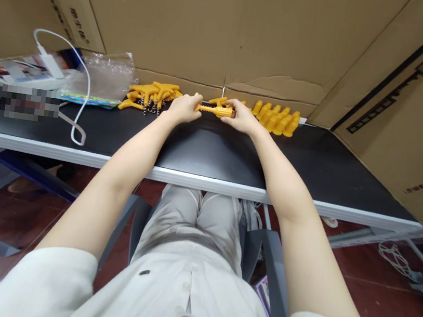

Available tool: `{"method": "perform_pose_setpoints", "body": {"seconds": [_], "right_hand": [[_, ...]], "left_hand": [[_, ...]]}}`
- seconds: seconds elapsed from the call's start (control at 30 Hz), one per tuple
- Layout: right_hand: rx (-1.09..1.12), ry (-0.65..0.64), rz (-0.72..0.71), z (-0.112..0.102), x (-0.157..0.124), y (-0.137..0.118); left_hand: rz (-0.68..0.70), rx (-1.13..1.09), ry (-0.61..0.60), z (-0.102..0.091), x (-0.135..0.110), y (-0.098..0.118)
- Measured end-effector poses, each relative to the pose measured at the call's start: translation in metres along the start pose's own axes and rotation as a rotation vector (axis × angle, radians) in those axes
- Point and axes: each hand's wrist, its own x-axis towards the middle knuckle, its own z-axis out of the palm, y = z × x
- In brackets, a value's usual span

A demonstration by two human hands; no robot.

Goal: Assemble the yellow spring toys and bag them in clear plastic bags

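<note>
A yellow plastic ribbed rod (pixel 207 109) runs level between my two hands above the black tabletop, and its right end meets a thicker yellow sleeve (pixel 224 112). My left hand (pixel 186 109) is closed round the left end of the rod, whose tip is mostly hidden by the fingers. At the other end, my right hand (pixel 243 118) grips the sleeve between thumb and fingers. Left of my left hand lies a pile of yellow hand-shaped pieces (pixel 154 90) with dark coiled springs (pixel 152 107). Several yellow tapered sleeves (pixel 278 119) stand upright in rows just right of my right hand.
Cardboard panels (pixel 198 25) wall in the back and sides of the black table (pixel 212 153). On the left are a clear plastic bag (pixel 103 75), a white power strip (pixel 39 83) and a looping white cable (pixel 87 83). Another yellow piece (pixel 217 100) lies behind my hands.
</note>
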Motion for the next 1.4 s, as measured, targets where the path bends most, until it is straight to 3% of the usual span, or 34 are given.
{"method": "perform_pose_setpoints", "body": {"seconds": [0.13, 0.33, 0.53, 0.8, 1.03, 1.23, 1.4], "right_hand": [[0.249, 0.002, 0.105, -0.006, -0.003, -0.001], [0.597, -0.023, 0.312, -0.022, -0.019, -0.036], [0.604, -0.053, 0.482, -0.028, -0.023, -0.055], [0.568, -0.002, 0.575, -0.018, -0.011, -0.044], [0.591, -0.122, 0.575, -0.030, -0.019, -0.048], [0.638, -0.035, 0.389, -0.033, -0.025, -0.048], [0.616, -0.035, 0.401, -0.029, -0.018, -0.046]], "left_hand": [[0.000, 0.017, -0.004, -0.001, -0.001, -0.003], [0.004, -0.039, 0.038, 0.002, 0.001, -0.003], [0.022, -0.093, 0.062, 0.003, 0.002, 0.000], [0.002, -0.110, 0.101, 0.004, 0.003, 0.005], [-0.018, -0.152, 0.085, 0.008, 0.007, 0.002], [0.018, -0.190, 0.085, 0.012, 0.012, -0.008], [0.039, -0.175, 0.117, 0.008, 0.009, -0.003]]}}
